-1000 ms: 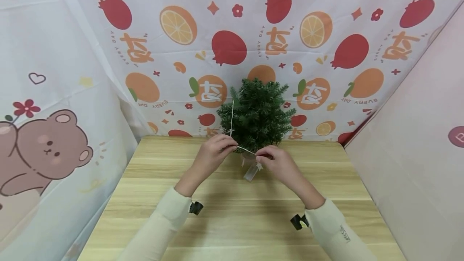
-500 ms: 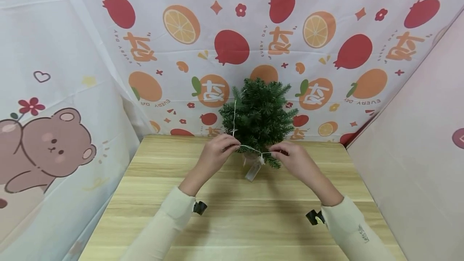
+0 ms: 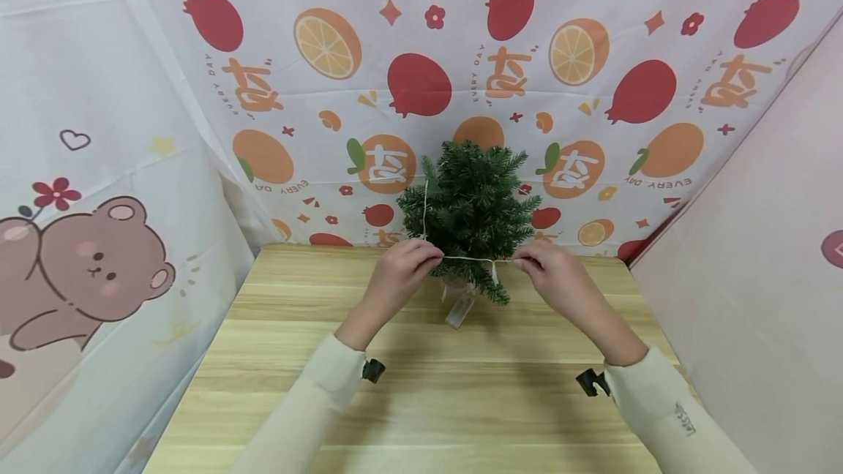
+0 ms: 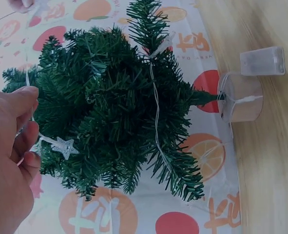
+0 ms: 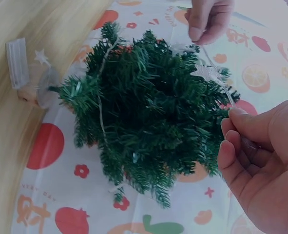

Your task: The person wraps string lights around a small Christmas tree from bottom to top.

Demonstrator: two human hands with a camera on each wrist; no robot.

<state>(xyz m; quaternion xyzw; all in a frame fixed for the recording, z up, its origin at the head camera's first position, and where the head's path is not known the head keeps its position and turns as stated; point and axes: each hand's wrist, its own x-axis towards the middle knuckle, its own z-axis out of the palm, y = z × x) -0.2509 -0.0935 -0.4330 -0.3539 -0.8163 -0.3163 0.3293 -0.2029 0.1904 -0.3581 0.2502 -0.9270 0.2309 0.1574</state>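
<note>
A small green artificial Christmas tree (image 3: 474, 203) stands at the back of the table in a round base (image 4: 246, 97). In front of its lower branches, my left hand (image 3: 398, 276) pinches a thin string of lights (image 3: 466, 258). On the other side my right hand (image 3: 560, 284) pinches the same string, which runs nearly straight between them. A clear star (image 5: 207, 73) hangs from that stretch, and another star (image 4: 65, 146) dangles by my left fingers. More of the string crosses the branches. A clear battery box (image 3: 459, 311) lies by the base.
The wooden table (image 3: 421, 415) reaches back to a fruit-printed cloth (image 3: 342, 108). A bear-printed cloth (image 3: 99, 262) hangs at the left and a pale pink one (image 3: 744, 240) at the right.
My right hand has moved right, away from the left hand, still pinching the string. The stretch between my hands has grown longer and straighter, and the left hand has shifted slightly right.
</note>
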